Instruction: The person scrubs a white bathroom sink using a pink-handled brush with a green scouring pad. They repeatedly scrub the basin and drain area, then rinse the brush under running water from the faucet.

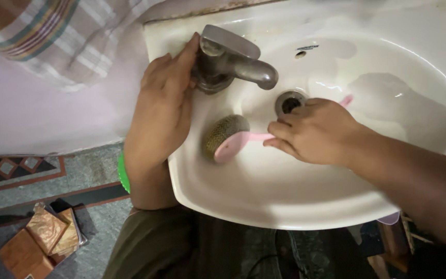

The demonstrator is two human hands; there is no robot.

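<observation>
Gripping the brush (pixel 232 138) by its pink handle, my right hand (pixel 313 132) presses the scourer head against the basin wall of the sink (pixel 264 201). Left hand (pixel 163 106) curls around the tap (pixel 231 59) base, bracing. Basin white, glossy; patterned floor below, striped cloth (pixel 52 36) hangs upper left.

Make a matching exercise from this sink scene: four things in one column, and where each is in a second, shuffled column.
Things:
1. left hand
2. right hand
3. scrubber head
4. drain

Places:
A. at the bottom of the white basin, under the spout
B. resting against the metal tap
C. on the basin's inner wall, at the end of the pink handle
D. closed around the pink handle

Pairs: 1-B, 2-D, 3-C, 4-A
</observation>
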